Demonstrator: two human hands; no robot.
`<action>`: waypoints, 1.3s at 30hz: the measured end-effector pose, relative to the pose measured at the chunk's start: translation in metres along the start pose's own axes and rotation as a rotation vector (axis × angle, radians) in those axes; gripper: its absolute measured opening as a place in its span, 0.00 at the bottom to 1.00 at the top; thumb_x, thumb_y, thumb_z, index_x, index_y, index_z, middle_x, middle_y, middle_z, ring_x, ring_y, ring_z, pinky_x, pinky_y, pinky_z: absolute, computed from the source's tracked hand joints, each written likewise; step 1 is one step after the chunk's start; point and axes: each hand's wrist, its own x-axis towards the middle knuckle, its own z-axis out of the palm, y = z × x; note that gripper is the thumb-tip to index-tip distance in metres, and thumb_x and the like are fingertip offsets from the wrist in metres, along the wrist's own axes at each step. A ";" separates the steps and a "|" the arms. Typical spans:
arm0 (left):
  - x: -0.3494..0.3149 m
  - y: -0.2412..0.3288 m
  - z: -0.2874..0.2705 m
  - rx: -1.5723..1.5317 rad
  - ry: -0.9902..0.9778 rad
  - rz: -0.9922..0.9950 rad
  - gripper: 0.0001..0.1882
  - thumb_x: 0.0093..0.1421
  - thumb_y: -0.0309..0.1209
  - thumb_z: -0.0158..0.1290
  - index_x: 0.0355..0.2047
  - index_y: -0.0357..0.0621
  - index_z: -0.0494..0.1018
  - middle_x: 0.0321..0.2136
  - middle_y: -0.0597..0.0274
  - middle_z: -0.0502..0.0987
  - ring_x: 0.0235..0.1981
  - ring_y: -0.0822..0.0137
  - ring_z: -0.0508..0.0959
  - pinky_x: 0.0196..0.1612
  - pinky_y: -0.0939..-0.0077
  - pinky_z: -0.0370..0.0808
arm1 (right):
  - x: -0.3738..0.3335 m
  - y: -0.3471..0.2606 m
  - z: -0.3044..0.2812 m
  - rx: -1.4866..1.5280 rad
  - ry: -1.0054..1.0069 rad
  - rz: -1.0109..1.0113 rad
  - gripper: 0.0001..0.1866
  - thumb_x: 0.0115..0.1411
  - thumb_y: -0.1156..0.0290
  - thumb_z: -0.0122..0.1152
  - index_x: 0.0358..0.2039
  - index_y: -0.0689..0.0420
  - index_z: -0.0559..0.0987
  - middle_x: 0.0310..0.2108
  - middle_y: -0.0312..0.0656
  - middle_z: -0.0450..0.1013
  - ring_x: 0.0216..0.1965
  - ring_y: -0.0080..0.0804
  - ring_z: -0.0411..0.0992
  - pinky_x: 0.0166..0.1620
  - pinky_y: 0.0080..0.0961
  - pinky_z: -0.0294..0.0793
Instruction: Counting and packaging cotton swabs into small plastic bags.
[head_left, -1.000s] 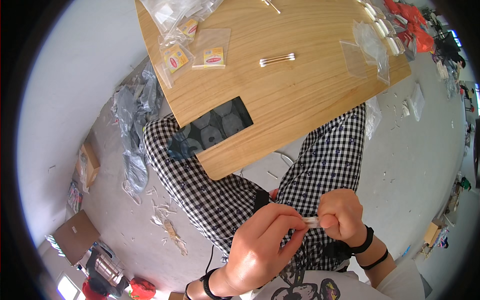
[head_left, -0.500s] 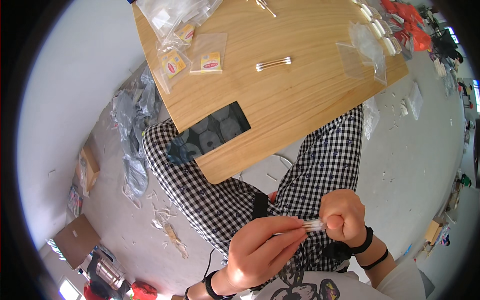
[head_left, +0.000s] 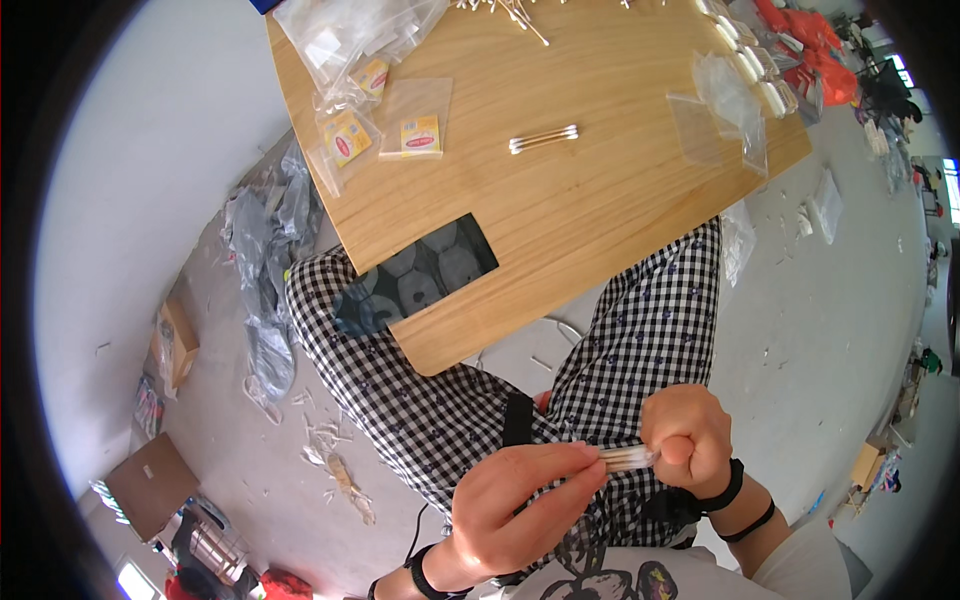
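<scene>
Over my lap, my left hand [head_left: 522, 508] pinches a small bundle of cotton swabs [head_left: 624, 460] between thumb and fingers. The swabs lie roughly level and point toward my right hand [head_left: 688, 438], which is closed in a fist at their far end. Something clear and shiny, like a small plastic bag, surrounds the swab tips by the right thumb; how much of it the fist hides I cannot tell. On the wooden table [head_left: 590, 215] ahead lie a few more cotton swabs [head_left: 543, 139], side by side.
Clear bags with yellow cards [head_left: 420, 136] lie at the table's left, beside a larger heap of clear plastic [head_left: 345, 35]. Loose swabs [head_left: 518, 15] are at the far edge. Clear bags [head_left: 735, 105] and packed swab boxes [head_left: 755, 65] line the right. A dark rectangular panel [head_left: 425, 270] sits near the front edge.
My left hand has shifted slightly left and down, and more of the swabs shows between the hands. My right fist stays nearly in place. The view has tilted slightly.
</scene>
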 end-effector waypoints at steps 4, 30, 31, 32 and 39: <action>0.000 0.001 0.000 -0.041 -0.017 -0.016 0.15 0.39 0.19 0.68 0.31 0.37 0.80 0.33 0.55 0.80 0.31 0.63 0.81 0.29 0.78 0.78 | 0.000 0.000 -0.005 0.003 -0.048 -0.054 0.15 0.66 0.59 0.55 0.28 0.56 0.70 0.15 0.34 0.67 0.12 0.30 0.65 0.15 0.25 0.60; -0.012 -0.009 0.002 -0.376 0.034 -0.356 0.20 0.43 0.17 0.69 0.38 0.35 0.75 0.37 0.46 0.80 0.38 0.58 0.82 0.39 0.71 0.80 | 0.002 -0.006 -0.020 -0.064 -0.177 -0.147 0.21 0.63 0.48 0.55 0.30 0.54 0.69 0.19 0.34 0.69 0.15 0.28 0.67 0.16 0.24 0.62; -0.009 -0.011 0.003 -0.323 -0.016 -0.298 0.19 0.43 0.17 0.68 0.37 0.34 0.75 0.37 0.47 0.80 0.39 0.59 0.82 0.40 0.71 0.80 | 0.003 -0.007 -0.018 -0.139 -0.163 -0.200 0.22 0.61 0.46 0.57 0.30 0.53 0.69 0.20 0.34 0.69 0.16 0.28 0.66 0.17 0.24 0.62; -0.006 -0.013 0.002 -0.269 -0.065 -0.239 0.18 0.43 0.17 0.68 0.37 0.34 0.76 0.38 0.47 0.80 0.41 0.59 0.81 0.42 0.71 0.80 | 0.003 -0.008 -0.018 -0.138 -0.163 -0.200 0.22 0.61 0.46 0.57 0.30 0.53 0.69 0.20 0.34 0.69 0.16 0.28 0.66 0.17 0.24 0.62; -0.006 -0.031 0.005 -0.415 0.069 -0.281 0.18 0.44 0.15 0.65 0.38 0.35 0.76 0.39 0.54 0.80 0.40 0.58 0.80 0.46 0.65 0.78 | 0.025 -0.005 -0.014 -0.082 -0.085 -0.107 0.26 0.50 0.48 0.69 0.40 0.54 0.78 0.32 0.35 0.73 0.27 0.27 0.69 0.26 0.22 0.66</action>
